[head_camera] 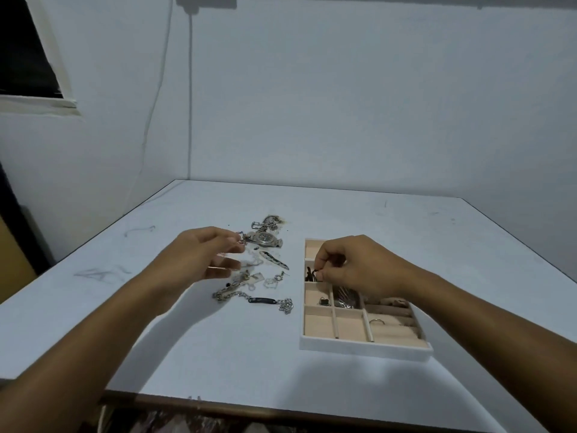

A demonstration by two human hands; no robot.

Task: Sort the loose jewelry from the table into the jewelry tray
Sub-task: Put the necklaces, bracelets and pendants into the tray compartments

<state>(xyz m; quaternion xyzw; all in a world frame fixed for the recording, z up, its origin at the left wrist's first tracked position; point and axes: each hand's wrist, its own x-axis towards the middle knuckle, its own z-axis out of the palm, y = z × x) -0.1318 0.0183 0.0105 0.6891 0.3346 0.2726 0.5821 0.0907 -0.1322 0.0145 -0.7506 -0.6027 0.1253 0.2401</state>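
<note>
Hovering over the jewelry tray, the right hand pinches a small dark piece between thumb and fingertips, above a compartment on the tray's left side near the far end; what the piece is cannot be told. Left hand is over the loose pile on the white table, fingers spread and blurred; a small item sits at its fingertips, but whether it is gripped is unclear. Pile to the left of tray: wristwatch, chain bracelet with dark plate, leaf-shaped pendant, other tangled silver bits. Tray has beige lining, several compartments; a ring in the ring rolls on its right side, a small dark item and silver chains in the middle cells.
</note>
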